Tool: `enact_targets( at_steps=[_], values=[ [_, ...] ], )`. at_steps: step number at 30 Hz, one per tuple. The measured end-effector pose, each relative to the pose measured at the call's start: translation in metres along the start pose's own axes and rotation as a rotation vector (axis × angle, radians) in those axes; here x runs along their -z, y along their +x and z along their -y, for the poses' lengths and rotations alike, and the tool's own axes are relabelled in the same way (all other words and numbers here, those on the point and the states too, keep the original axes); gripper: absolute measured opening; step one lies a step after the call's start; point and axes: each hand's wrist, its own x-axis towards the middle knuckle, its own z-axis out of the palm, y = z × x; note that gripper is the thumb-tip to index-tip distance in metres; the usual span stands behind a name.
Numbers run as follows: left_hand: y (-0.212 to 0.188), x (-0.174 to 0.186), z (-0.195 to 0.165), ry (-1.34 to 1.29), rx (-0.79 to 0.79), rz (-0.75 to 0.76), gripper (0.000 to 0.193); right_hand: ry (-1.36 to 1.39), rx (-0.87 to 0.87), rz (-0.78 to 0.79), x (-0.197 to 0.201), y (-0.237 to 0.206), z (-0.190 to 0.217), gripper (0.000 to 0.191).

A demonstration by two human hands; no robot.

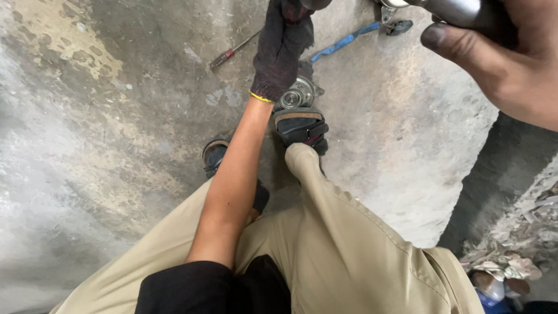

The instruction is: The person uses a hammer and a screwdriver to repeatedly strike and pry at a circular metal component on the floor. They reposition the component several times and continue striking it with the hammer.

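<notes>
The left hand (pixel 283 49) wears a dark knitted work glove with a yellow band at the cuff and reaches straight out ahead of the body, its bare forearm stretched over the knees. The gloved fingers run up out of the top edge of the view, so I cannot tell whether they are closed on anything. Just below the glove's cuff, touching or very nearly touching it, sits a round grey metal part (pixel 296 96) with a circular hub, resting on the concrete floor (pixel 104 145). Directly nearer the body than that part is a foot in a dark strapped sandal (pixel 301 128), its toe right against the metal part. A second sandalled foot (pixel 214 156) shows beside the forearm, on its left.

The right hand (pixel 505 64), bare and smudged black at the thumb tip, is raised close to the camera and is wrapped around a shiny metal cylinder (pixel 459 10), gripping it from below.

Beyond the gloved hand, to its left, a red-handled screwdriver (pixel 229 53) lies on the floor. To its right a blue strap-like piece (pixel 343 42) runs toward a small dark metal fitting (pixel 398 26). Khaki trousers (pixel 349 244) fill the lower view.
</notes>
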Motion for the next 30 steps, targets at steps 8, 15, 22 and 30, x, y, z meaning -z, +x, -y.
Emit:
enact_targets(
  at_steps=[8, 15, 22, 30],
  values=[
    [-0.006, 0.004, 0.005, -0.051, 0.011, -0.029, 0.042, -0.381, -0.149, -0.016, -0.013, -0.009, 0.061, 0.035],
    [-0.006, 0.004, 0.015, 0.018, -0.027, 0.001, 0.041, -0.33, 0.229, -0.063, -0.009, -0.021, 0.077, 0.039],
    [0.001, -0.002, 0.003, -0.096, -0.048, 0.073, 0.029, -0.329, 0.377, -0.079, -0.003, -0.016, 0.067, 0.036],
    [-0.002, -0.001, -0.013, 0.036, -0.029, 0.031, 0.031, -0.313, 0.48, -0.043, -0.015, -0.006, 0.07, 0.031]
  ],
)
